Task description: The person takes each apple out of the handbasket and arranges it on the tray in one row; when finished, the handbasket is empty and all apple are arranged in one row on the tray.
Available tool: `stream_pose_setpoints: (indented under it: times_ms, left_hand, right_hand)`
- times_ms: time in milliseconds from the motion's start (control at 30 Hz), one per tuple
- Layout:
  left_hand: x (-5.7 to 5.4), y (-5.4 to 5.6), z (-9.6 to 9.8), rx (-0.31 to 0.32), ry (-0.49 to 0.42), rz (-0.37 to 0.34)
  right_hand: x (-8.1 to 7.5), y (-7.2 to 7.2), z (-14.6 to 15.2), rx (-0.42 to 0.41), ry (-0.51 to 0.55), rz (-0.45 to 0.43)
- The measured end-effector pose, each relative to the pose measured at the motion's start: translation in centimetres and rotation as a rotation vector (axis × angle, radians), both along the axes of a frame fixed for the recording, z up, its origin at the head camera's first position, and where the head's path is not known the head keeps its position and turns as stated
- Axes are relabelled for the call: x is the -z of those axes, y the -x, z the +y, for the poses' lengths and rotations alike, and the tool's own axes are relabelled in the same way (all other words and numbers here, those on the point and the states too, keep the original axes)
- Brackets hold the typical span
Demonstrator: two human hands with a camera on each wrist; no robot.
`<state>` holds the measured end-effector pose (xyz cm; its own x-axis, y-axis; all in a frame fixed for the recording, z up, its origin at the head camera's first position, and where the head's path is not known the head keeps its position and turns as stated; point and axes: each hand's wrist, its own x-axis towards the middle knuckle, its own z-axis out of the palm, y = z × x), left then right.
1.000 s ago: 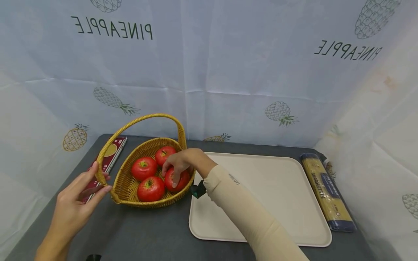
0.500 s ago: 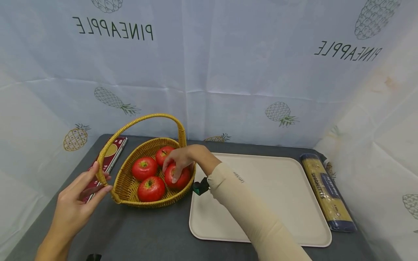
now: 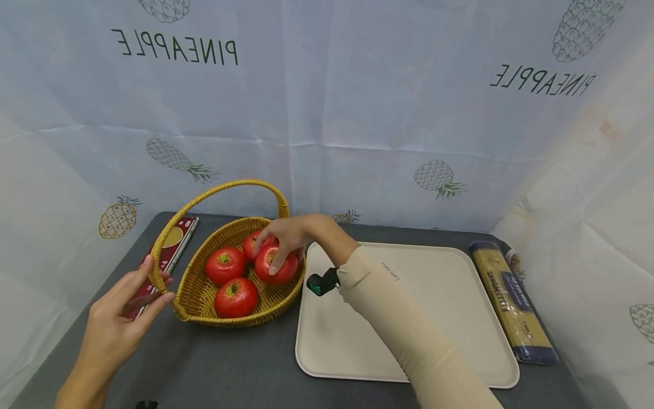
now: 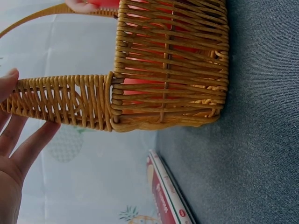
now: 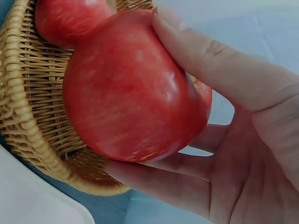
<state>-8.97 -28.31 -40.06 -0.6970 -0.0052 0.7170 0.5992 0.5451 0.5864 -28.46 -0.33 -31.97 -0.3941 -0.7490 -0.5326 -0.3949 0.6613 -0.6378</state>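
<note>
A yellow wicker basket [image 3: 191, 301] holds several red apples. My left hand [image 3: 118, 321] pinches the lower left part of its arched handle [image 3: 245, 182], thumb on one side and fingers on the other, as the left wrist view also shows. My right hand [image 3: 291, 237] grips one apple [image 5: 133, 88] at the basket's right side, with the thumb across one side and fingers beneath in the right wrist view. That apple appears raised within the basket. Beside it sit a front apple [image 3: 236, 297], a left apple [image 3: 225, 266] and a back apple [image 3: 251, 245], partly hidden by my right hand.
Right of the basket lies a beige tray [image 3: 352, 346], with my right sleeve [image 3: 409, 329] above it. A spaghetti packet [image 3: 513, 307] lies along the tray's right side. Behind my left hand is a dark red flat box [image 3: 176, 241]. A pineapple-printed curtain [image 3: 357, 113] hangs behind the table.
My right hand has moved up and slightly away with the gripped apple, which has risen from its place near the basket's right wall. My left hand has stayed on the handle.
</note>
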Motion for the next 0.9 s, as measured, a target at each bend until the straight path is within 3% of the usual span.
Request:
stream_pose_setpoints:
  times_ms: [533, 900]
  left_hand:
    - [0.1, 0.1, 0.0, 0.013, -0.014, 0.013]
    - [0.1, 0.1, -0.1, 0.017, -0.014, 0.013]
  right_hand:
    - [-2.3, 0.2, 3.9, 0.01, 0.075, 0.015]
    - [-3.4, 0.7, 8.7, 0.101, 0.114, 0.018]
